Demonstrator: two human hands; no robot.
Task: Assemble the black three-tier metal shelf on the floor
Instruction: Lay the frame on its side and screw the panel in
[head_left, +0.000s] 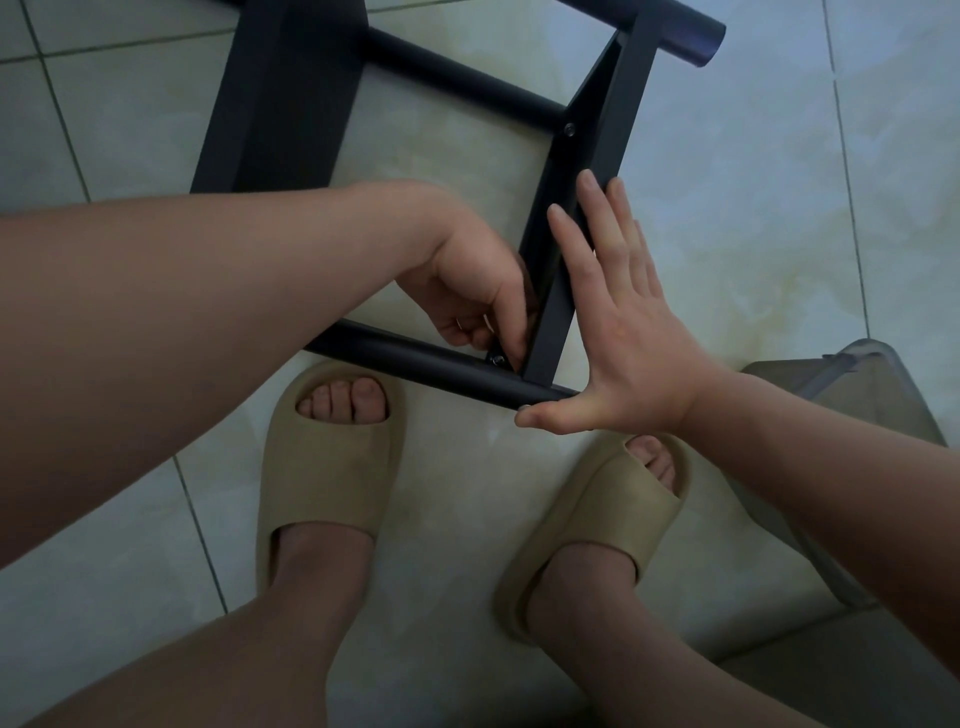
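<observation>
the black shelf frame (280, 104) lies on its side on the tiled floor (727, 208), just beyond the person's feet in tan slides (332, 457). the step in hand looks like fastening the near corner, where the near tube (415, 358) meets the flat tier panel (556, 312). the left hand (478, 296) is curled down into that corner, its fingertips pinching at a small screw (497, 358). the right hand (623, 338) is flat, its fingers straight against the panel's right face and its thumb under the tube's end, gripping nothing.

to do this well, the right palm should probably hold panel and tube square so the holes line up. the screw is best started by fingers alone, going in straight, and tightened only once it turns freely. a matching screw (570, 128) already sits at the far joint.

at the right edge stands a greyish plastic bin (852, 395); what is in it cannot be told.
</observation>
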